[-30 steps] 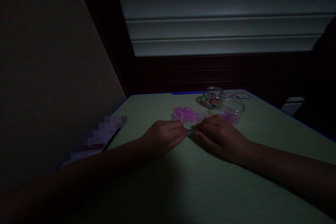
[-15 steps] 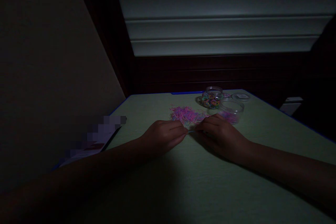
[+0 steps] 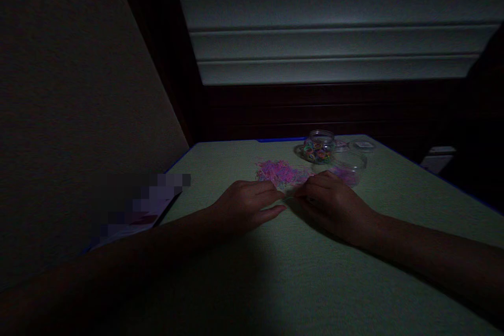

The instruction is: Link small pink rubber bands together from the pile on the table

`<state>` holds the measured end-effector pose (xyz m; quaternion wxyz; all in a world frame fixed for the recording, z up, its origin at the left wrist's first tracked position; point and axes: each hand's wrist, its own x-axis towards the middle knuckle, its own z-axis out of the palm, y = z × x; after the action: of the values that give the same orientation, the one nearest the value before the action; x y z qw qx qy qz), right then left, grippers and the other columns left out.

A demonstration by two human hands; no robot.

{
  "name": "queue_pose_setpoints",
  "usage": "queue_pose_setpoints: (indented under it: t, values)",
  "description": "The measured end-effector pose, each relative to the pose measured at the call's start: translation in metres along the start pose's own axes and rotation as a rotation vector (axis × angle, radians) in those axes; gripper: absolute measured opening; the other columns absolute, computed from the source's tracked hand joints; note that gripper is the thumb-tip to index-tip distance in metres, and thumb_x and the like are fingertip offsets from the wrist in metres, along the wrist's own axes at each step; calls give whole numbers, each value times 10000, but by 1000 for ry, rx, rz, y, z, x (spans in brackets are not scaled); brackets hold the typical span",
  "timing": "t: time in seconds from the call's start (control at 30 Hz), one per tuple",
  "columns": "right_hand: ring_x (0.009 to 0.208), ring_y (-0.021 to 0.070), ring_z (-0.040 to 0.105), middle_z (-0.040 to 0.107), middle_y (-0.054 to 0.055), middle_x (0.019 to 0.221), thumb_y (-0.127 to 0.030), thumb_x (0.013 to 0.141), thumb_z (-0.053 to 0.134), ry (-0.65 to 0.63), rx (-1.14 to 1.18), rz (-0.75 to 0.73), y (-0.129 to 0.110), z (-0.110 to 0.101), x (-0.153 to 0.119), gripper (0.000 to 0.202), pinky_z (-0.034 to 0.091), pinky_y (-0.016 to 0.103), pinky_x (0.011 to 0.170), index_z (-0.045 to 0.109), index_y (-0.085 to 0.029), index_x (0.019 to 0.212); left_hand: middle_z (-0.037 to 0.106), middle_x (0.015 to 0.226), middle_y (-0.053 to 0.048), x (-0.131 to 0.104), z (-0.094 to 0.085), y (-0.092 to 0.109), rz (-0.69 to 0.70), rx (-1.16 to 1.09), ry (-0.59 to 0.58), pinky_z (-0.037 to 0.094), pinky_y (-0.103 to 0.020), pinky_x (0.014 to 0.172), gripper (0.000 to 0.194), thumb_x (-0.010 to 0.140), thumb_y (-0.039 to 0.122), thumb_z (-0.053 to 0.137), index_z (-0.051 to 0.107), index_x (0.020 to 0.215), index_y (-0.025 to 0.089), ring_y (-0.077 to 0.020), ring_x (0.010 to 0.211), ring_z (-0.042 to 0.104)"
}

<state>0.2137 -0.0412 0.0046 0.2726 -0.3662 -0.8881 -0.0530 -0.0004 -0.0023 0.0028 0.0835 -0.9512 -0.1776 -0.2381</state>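
Observation:
Over the table (image 3: 307, 283), my left hand (image 3: 250, 205) has its thumb and forefinger apart, with a gap between the tips. Just to its right, my right hand (image 3: 334, 202) is closed in a pinch. A thin pale rubber band (image 3: 290, 198) shows faintly at its fingertips, close to the left fingers. Behind both hands lies a loose pile of small pink and purple rubber bands (image 3: 277, 172). A clear jar (image 3: 356, 160) with pink bands inside stands behind my right hand, which partly covers it. The light is dim, so fine detail is lost.
Another clear jar (image 3: 319, 142) holding multicoloured bands stands at the back of the table. Beside it lies a clear round lid (image 3: 362, 145) with a label. Papers (image 3: 145, 215), partly blurred out, are at the left edge. A shutter (image 3: 331, 42) rises behind the table.
My left thumb and forefinger have parted from their pinch on the thin band. My right hand has barely moved and stays closed.

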Motion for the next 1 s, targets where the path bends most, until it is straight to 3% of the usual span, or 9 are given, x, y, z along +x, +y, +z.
queue_pose_setpoints:
  t: [0.23,0.67,1.0]
  values:
    - [715,130,491,565,35,749,-251,849,402,-18,3,8,0,0,0,191,319,285,704,564,-154,821,587,826,-33,0,0,-1,19,-1,-26,410,-217,644,181,847,207,413,555,947,153,-109,731,535]
    - [700,127,476,540,63,749,-224,856,378,-24,24,-49,-1,-3,-3,223,359,252,661,575,-119,851,571,788,-41,-1,2,-2,57,48,-29,394,-212,601,206,864,216,369,551,933,147,-106,689,522]
    - [672,140,432,526,63,723,-161,821,419,-93,-353,-200,3,-9,-3,159,323,275,648,568,-121,786,559,747,-22,-1,3,-4,65,44,-56,380,-216,589,199,864,217,372,560,879,152,-102,663,513]
